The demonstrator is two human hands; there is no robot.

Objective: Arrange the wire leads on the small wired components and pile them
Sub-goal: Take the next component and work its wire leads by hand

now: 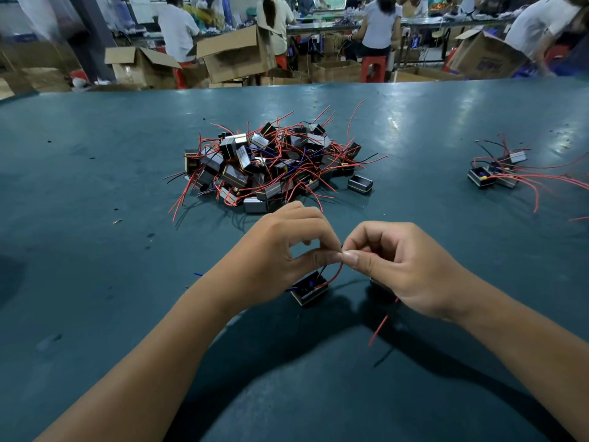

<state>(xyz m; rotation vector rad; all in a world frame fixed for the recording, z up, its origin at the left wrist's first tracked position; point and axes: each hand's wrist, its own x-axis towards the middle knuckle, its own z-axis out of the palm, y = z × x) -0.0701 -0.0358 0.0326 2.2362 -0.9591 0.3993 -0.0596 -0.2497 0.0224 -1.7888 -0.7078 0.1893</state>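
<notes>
Both hands pinch black component's red lead.

— What is seen past the green table?
— Open cardboard boxes and red stools are seen, with seated workers at far benches.

Two bare forearms reach into view from the lower corners, with no sleeves, cuffs or gloves visible anywhere along them. The left hand and the right hand are likewise uncovered. No rings, bracelets or watch show on the wrists or on the fingers that can be seen. The right thumbnail is short and plain, without polish. The forearms are slender and smooth, widening toward the bottom edge where they leave the frame.
</notes>
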